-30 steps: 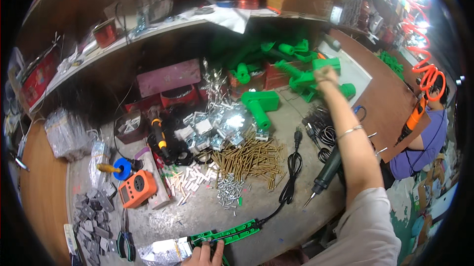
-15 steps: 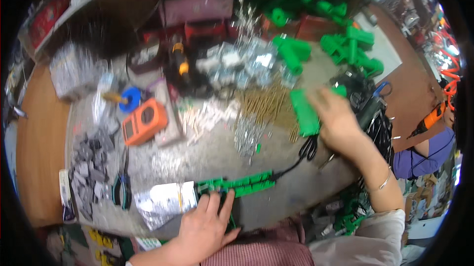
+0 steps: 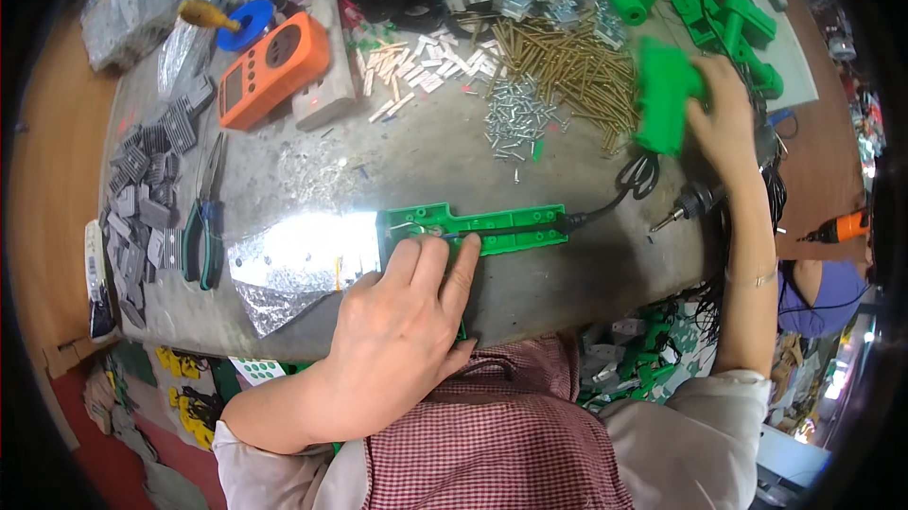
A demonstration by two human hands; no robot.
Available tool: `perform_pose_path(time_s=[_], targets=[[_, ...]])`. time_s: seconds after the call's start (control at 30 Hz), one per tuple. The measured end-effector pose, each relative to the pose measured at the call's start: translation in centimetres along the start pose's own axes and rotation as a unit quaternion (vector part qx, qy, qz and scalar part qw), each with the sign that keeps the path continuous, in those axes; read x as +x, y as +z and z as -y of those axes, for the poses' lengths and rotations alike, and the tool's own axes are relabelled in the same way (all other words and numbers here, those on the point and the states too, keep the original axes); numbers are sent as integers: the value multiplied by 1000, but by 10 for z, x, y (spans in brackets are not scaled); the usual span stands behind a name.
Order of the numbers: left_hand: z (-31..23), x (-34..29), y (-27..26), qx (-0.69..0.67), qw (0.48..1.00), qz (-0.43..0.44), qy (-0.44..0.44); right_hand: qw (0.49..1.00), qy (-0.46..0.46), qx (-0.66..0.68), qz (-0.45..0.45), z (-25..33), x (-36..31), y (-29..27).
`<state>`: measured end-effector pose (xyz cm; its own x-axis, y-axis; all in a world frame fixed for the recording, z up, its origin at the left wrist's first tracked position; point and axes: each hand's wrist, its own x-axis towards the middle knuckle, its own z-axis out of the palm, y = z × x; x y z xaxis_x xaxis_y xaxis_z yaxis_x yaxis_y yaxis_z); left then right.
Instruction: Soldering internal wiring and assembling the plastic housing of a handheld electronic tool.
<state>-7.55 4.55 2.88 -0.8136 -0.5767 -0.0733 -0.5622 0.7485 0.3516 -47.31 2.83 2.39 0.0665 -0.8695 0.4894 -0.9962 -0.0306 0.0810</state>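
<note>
Near the surface's front edge our left hand [image 3: 402,321] pins flat, fingers spread, the long green plastic housing half [image 3: 473,228], light, stiff, prob. slippery, best gripped by its long edges, while our right hand [image 3: 724,108] clasps a green plastic cover [image 3: 662,94].

- Bright, even light falls on the grey worn worktop [image 3: 426,160].
- Strong white glare burns out the crinkled silver foil bag [image 3: 303,259] at the worktop's near edge.
- Fisheye bending grows away from the worktop; black corners ring the view.
- Slight blur softens things far from it.
</note>
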Motion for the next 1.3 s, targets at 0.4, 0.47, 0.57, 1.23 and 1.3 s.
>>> perform_pose_path(time_s=[0.4, 0.47, 0.57, 1.23, 1.3], targets=[[2, -4, 0, 6, 1000, 11, 2, 763, 292, 573, 68, 165, -72, -35], [0, -4, -1, 6, 1000, 10, -1, 842, 289, 431, 146, 152, -76, -32], [-2, -4, 1, 12, 1000, -12, -4, 864, 192, 448, 128, 150, -64, -30], [-10, 7, 0, 25, 997, 51, -59, 697, 256, 667, 64, 161, -48, -39], [-9, 7, 1, 16, 997, 50, -64, 698, 237, 675, 25, 174, -53, -27]])
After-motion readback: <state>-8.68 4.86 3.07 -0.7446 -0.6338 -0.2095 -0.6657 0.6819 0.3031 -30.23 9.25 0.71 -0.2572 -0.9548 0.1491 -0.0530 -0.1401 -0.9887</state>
